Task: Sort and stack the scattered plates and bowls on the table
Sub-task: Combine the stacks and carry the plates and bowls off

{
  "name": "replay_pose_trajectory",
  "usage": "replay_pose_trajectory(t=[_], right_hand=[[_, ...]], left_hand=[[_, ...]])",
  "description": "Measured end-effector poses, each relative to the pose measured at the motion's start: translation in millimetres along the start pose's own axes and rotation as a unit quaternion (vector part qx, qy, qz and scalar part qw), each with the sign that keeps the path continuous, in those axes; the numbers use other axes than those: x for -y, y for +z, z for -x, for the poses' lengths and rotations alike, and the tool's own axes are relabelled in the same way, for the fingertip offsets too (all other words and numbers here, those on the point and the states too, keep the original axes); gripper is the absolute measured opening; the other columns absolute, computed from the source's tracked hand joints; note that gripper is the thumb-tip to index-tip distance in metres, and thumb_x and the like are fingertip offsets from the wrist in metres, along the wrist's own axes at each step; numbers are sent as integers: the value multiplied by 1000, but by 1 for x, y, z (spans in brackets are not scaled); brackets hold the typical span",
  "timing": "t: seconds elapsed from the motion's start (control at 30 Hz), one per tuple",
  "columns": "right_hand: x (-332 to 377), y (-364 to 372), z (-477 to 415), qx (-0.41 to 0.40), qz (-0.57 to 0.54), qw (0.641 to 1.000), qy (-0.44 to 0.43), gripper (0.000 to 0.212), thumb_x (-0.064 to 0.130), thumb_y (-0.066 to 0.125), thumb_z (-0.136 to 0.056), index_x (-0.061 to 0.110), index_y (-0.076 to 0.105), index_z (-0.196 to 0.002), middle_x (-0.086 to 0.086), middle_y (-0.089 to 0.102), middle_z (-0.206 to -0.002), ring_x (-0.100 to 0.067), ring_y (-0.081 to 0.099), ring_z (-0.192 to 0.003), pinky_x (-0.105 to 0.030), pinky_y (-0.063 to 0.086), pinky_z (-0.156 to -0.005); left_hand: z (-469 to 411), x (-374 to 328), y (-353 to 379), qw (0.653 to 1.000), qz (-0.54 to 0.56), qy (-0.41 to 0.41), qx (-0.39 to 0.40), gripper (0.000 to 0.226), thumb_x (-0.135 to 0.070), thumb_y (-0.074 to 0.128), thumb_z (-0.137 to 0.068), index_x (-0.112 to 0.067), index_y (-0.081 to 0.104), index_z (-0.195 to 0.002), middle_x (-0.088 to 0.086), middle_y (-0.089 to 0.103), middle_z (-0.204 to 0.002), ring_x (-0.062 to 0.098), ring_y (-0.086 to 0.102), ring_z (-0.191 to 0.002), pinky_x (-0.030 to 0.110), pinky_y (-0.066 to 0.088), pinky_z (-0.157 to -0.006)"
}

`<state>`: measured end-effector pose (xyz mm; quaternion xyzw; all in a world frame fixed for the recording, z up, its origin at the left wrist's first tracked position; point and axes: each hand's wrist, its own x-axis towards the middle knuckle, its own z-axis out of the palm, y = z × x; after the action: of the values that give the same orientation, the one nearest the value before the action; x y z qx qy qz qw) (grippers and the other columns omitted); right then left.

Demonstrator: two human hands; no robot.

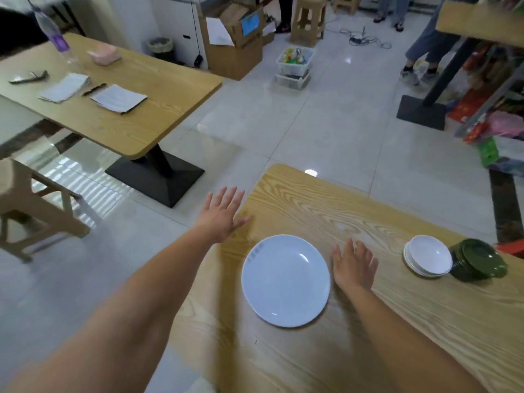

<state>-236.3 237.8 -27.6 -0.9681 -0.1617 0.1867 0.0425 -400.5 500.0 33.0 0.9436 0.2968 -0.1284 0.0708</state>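
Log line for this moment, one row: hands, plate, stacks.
left hand: open, empty, at table edge | right hand: open, empty, right of white plate | white dish stack: far right | green bowl stack: beside it

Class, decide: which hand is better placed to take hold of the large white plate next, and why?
Probably the right hand: it is open and right beside the rim of the plate. The left hand is open too, but farther off at the table edge.
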Motion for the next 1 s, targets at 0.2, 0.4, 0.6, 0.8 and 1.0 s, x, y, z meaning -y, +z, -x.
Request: replay_pose_trajectory(t=[0.2, 0.4, 0.6, 0.8, 1.0], right_hand=[[-16, -23, -5, -64, -23, 995, 69, 57, 47, 23, -99, 16, 25, -148, -9, 25, -154, -28, 20, -142, -47, 13, -117], [-16, -20, 3, -113, -26, 969, 219, 55, 43, 28, -99, 13, 34, -144, -13, 37, -147, -31, 31, -136, -47, 21, -114], [22, -2, 60, -162, -65, 902, 394, 50, 37, 37, -98, 7, 43, -138, -19, 41, -143, -36, 35, -132, -47, 24, -111], [76, 6, 103, -174, -160, 828, 509, 52, 37, 36, -98, 9, 39, -142, -19, 39, -144, -35, 34, -134, -45, 26, -112], [107, 8, 100, -181, -229, 791, 538, 55, 43, 28, -100, 11, 34, -145, -16, 36, -147, -32, 28, -138, -46, 23, -114]], left_hand=[[-65, -43, -38, 989, -63, 136, -17, 70, -57, 24, -98, -25, -5, -153, -1, -9, -162, 19, -11, -149, 42, -5, -120], [-146, -68, -42, 952, -110, 284, -18, 69, -57, 21, -98, -26, -8, -153, -2, -12, -161, 19, -13, -149, 41, -9, -120], [-181, -60, -37, 911, -98, 401, 10, 69, -55, 22, -98, -26, -8, -153, -3, -13, -161, 19, -15, -148, 42, -10, -119], [-179, -60, -44, 869, -105, 482, 40, 69, -56, 21, -98, -26, -8, -153, -1, -15, -161, 20, -15, -148, 43, -8, -120], [-182, -77, -46, 836, -135, 532, 26, 69, -57, 19, -98, -25, -8, -153, -1, -14, -161, 21, -14, -148, 43, -8, -119]])
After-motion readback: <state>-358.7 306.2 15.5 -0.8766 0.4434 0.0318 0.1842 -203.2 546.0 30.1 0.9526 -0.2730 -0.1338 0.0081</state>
